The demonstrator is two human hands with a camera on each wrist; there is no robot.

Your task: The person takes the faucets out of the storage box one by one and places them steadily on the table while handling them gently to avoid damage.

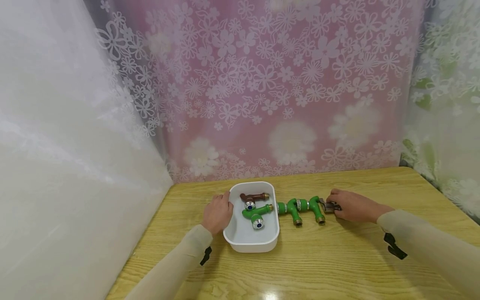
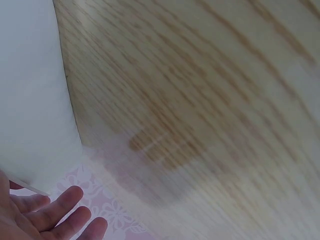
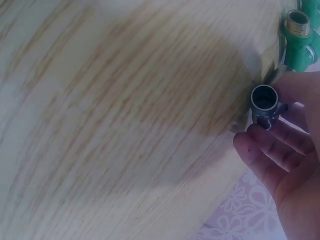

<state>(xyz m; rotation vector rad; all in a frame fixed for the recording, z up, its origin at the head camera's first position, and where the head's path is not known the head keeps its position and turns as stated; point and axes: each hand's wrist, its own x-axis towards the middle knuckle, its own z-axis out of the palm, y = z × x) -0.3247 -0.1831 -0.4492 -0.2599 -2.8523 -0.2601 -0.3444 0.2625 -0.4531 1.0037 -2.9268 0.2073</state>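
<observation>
A white plastic tub (image 1: 252,247) stands on the table, and inside it lie a brown tap (image 1: 255,197) and a green tap (image 1: 256,212). My left hand (image 1: 218,212) holds the tub's left rim; in the left wrist view several of its fingers (image 2: 67,200) stick out loosely beside the wall. To the right of the tub, two green taps (image 1: 293,210) (image 1: 316,208) lie in a row, spouts toward me. At the row's right end my right hand (image 1: 354,205) grips a dark metal tap (image 1: 330,206). Its round open spout shows in the right wrist view.
The wooden table (image 1: 300,266) reaches back to a pink flowered curtain (image 1: 292,104). A white sheet (image 1: 75,166) hangs along the left side, and a pale floral curtain (image 1: 450,125) hangs at the right.
</observation>
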